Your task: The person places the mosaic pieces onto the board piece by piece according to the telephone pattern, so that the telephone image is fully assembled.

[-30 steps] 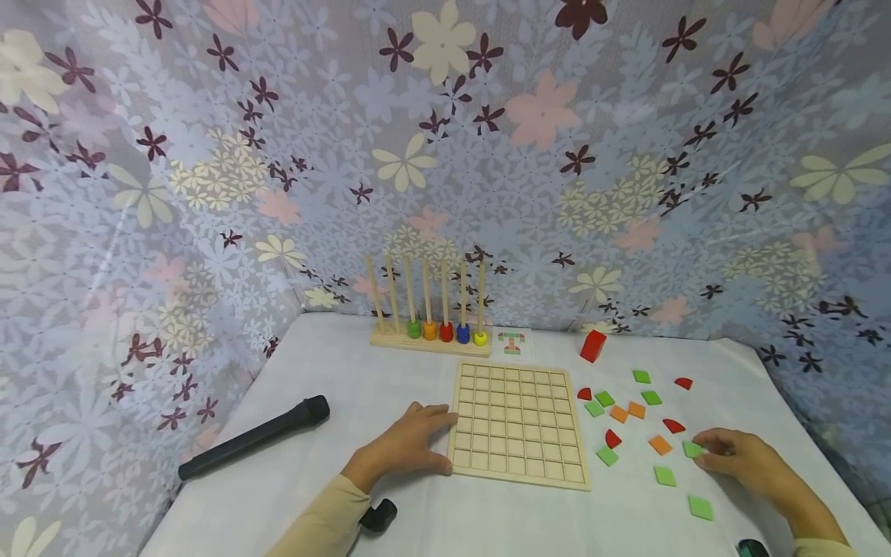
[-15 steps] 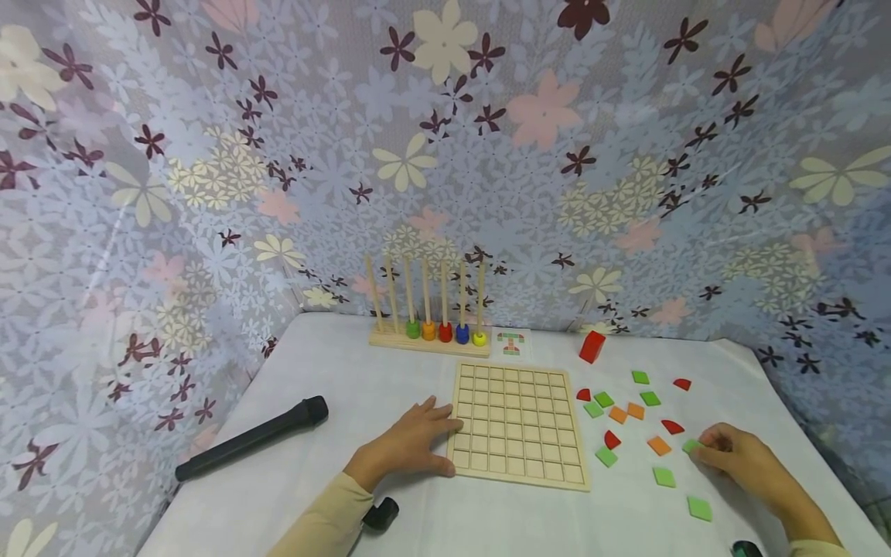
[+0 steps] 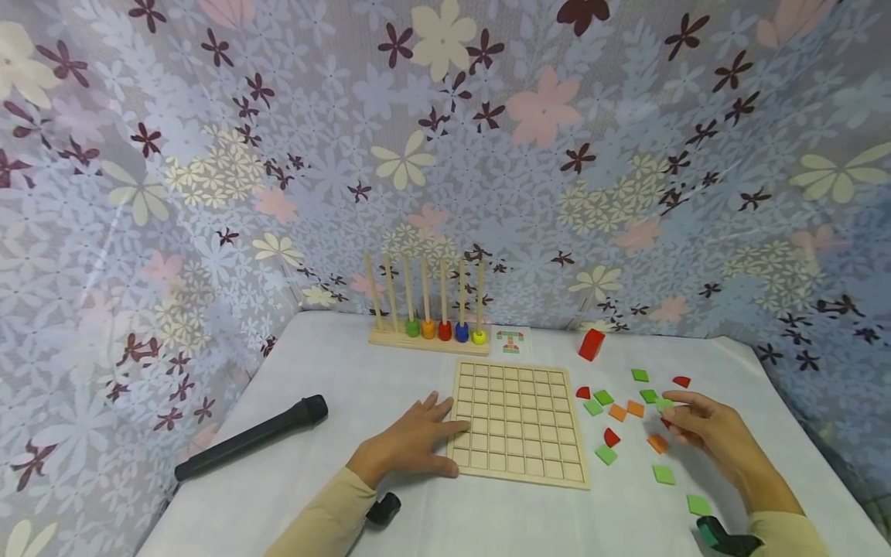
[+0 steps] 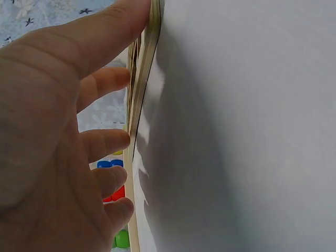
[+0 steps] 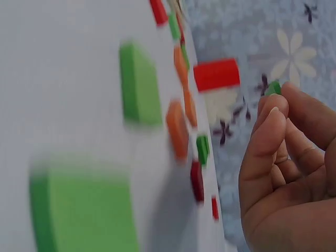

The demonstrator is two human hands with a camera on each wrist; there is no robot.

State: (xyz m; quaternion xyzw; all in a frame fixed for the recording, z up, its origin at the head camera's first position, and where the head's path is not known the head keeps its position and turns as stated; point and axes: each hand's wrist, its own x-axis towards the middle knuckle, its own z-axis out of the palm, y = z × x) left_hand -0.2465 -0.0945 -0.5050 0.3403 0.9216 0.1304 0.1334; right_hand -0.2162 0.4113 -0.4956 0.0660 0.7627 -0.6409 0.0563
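Observation:
A wooden grid board (image 3: 518,422) with square recesses lies on the white table. My left hand (image 3: 407,441) is spread at its left edge, fingers straight; in the left wrist view the thumb and fingertips touch the board's rim (image 4: 143,79). Over the loose pieces at the right, my right hand (image 3: 713,433) pinches a green square tile (image 5: 273,88) between thumb and forefinger, lifted above the table. Beneath and around that hand lie an orange tile (image 3: 657,443), green tiles (image 3: 664,474) and red quarter-circle pieces (image 3: 611,437). One red piece is partly hidden by the hand.
A peg stand (image 3: 429,340) with coloured rings stands behind the board, beside a pattern card (image 3: 511,341). A red block (image 3: 592,345) stands at the back right. A black microphone-like stick (image 3: 252,438) lies at the left. Floral cloth (image 3: 445,155) hangs behind the table.
My right hand has picked up the green tile from the right side of the table and moved it up and leftward. The left hand has slid slightly further onto the board's edge.

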